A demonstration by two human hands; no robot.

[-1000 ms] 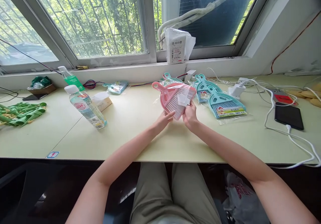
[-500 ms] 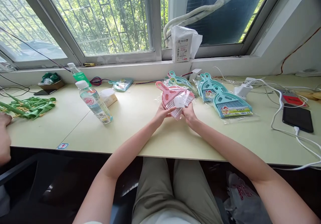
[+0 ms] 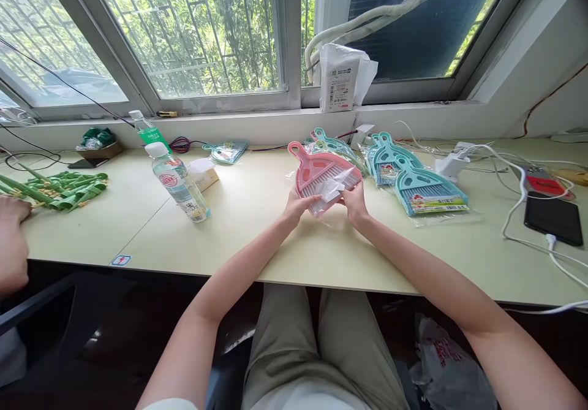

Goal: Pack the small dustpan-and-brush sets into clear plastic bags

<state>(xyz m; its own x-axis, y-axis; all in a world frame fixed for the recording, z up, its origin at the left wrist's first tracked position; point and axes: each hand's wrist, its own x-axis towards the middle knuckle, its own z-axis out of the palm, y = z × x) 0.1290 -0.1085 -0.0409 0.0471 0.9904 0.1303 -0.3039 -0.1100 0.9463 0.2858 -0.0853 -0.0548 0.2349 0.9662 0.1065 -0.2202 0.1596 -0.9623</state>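
Note:
A pink dustpan and brush set [image 3: 316, 170] in a clear plastic bag is held tilted above the table, its handle pointing away from me to the upper left. My left hand [image 3: 299, 206] grips its lower left edge, thumb on top. On the lower right edge, my right hand [image 3: 354, 203] is closed on the set and its crinkled wrapping. Just behind it lies a green-and-teal bagged set [image 3: 334, 143], partly covered. To the right rest more teal dustpan and brush sets [image 3: 427, 189], one with a printed card.
Two plastic bottles [image 3: 180, 183] and a tissue box [image 3: 204, 176] stand to the left. Beyond them, another person's hand [image 3: 13, 211] is beside green woven strips [image 3: 68, 190]. A charger [image 3: 452, 165], white cables and a black phone [image 3: 553, 219] lie on the right.
The pink set has turned slightly, its handle showing more clearly, and my right hand has shifted a little along its edge. The whole view has moved slightly.

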